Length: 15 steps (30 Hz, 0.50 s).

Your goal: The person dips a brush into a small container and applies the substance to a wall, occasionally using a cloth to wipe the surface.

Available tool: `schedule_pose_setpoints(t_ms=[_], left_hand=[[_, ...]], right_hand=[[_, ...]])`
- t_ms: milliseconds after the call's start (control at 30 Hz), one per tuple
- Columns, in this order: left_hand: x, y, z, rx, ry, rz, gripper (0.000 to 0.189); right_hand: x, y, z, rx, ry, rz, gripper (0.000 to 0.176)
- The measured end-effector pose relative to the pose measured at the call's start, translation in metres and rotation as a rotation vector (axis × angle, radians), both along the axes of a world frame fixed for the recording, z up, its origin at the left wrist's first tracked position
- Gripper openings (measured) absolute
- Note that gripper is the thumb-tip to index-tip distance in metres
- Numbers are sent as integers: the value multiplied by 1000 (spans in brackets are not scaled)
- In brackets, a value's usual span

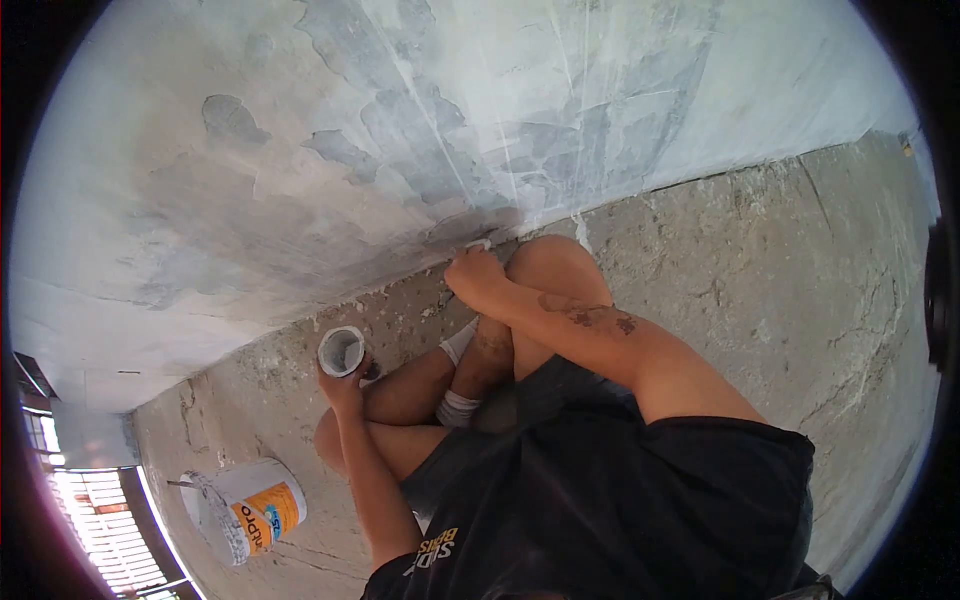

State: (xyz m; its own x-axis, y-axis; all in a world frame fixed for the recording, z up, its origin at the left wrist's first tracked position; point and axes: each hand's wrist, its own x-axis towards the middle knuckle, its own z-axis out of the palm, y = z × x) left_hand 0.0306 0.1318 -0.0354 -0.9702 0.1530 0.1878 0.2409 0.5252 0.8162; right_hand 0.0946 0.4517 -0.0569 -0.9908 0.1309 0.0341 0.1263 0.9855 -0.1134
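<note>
My left hand (345, 388) is wrapped round a small round tub (327, 352), its open top facing up, with greyish-white paste inside. Low against the wall, my right hand (475, 278) is closed on a small tool (481, 244) whose pale end shows just past the fingers. That end lies close to the foot of the wall (420, 140), which is patchy grey and white with flaked areas. The hand hides most of the tool, so I cannot tell its exact kind.
My crossed legs (405, 390) rest on the rough concrete floor (690, 290), with the right knee close to the wall. On the left stands a white bucket (225, 490) with an orange label, smeared around its rim. A barred opening (105, 515) lets in light at the lower left.
</note>
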Motion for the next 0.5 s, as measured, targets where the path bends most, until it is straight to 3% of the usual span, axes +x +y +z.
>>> schedule_pose_setpoints(t_ms=[133, 200, 300, 500], left_hand=[[0, -1, -1, 18, 4, -1, 70], [1, -2, -1, 30, -1, 12, 71], [5, 2, 5, 18, -24, 20, 72], [5, 3, 8, 10, -2, 34, 71]], right_hand=[[9, 1, 18, -36, 149, 66, 18], [20, -8, 17, 100, 439, 84, 16], [21, -5, 20, -65, 243, 189, 15], [-3, -3, 19, -177, 11, 153, 15]])
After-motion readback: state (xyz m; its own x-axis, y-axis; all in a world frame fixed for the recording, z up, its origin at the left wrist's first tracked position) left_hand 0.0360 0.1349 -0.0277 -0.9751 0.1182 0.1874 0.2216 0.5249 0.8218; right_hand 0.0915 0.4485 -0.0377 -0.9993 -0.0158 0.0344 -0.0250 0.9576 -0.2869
